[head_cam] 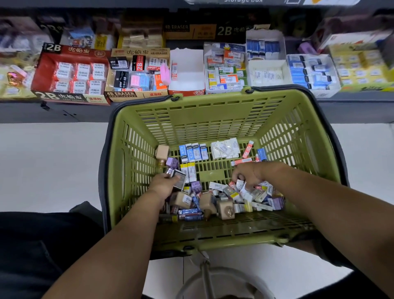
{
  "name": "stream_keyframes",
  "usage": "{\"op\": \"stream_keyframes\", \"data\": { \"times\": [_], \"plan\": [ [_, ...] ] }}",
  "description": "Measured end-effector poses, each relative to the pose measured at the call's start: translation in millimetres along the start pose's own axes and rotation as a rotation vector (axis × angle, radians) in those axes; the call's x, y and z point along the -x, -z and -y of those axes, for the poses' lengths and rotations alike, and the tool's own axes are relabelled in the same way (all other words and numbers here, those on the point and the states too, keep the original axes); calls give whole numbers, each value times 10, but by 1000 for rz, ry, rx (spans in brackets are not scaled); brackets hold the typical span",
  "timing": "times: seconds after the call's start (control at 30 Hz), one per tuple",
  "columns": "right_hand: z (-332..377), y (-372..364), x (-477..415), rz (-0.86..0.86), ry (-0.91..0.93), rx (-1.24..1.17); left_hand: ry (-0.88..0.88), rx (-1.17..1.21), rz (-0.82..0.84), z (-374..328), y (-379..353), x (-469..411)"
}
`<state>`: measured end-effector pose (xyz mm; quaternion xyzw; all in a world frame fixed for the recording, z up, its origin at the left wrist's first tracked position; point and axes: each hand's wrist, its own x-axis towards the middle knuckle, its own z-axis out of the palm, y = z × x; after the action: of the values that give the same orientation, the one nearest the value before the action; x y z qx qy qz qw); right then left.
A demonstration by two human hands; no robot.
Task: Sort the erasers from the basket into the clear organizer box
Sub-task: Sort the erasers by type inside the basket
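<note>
- Erasers (213,200) lie heaped in the basket (202,111); most of the sorting remains, I judge.
- My left hand (164,183) grips a dark eraser (180,179); my right hand (249,172) pinches a white eraser (239,184).

Your right hand (248,174) pokes its fingertips down into the pile of erasers (245,196), so you cannot see if it has picked one up. Your left hand (165,184) covers part of the small dark box (179,180) it holds, and that arm hides the erasers under it. The words on the erasers are too tiny to read. On the shelf (53,111), the far-left boxes (15,53) and the far-right boxes (362,42) are smeared and blurry. The sign (243,1) at the top is cut off. At the bottom, a white round thing (223,275), maybe a stool, runs out of the picture.
</note>
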<state>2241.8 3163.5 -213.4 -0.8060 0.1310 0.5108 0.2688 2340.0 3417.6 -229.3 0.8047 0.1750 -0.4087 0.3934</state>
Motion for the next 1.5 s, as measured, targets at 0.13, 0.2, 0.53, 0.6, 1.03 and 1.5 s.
{"op": "stream_keyframes", "data": {
  "times": [0.13, 0.2, 0.53, 0.6, 1.03, 1.5],
  "plan": [
    [-49, 0, 40, -51, 13, -65, 10, -13, 1, -1, 4, 0],
    [-92, -19, 47, -41, 37, -82, 10, -17, 4, 10, -6, -13],
    [-289, 103, 128, -77, 47, -147, 54, 70, 42, 3, 2, -16],
    [-321, 220, 204, -145, 49, -260, 55, 82, 43, 12, 3, -27],
    [365, -38, -54, -5, 130, -1382, 95, 258, 6, -50, -4, 23],
    [703, -256, -332, -154, -162, -1154, 103, 333, 73, -100, -42, 50]
  ]
}}
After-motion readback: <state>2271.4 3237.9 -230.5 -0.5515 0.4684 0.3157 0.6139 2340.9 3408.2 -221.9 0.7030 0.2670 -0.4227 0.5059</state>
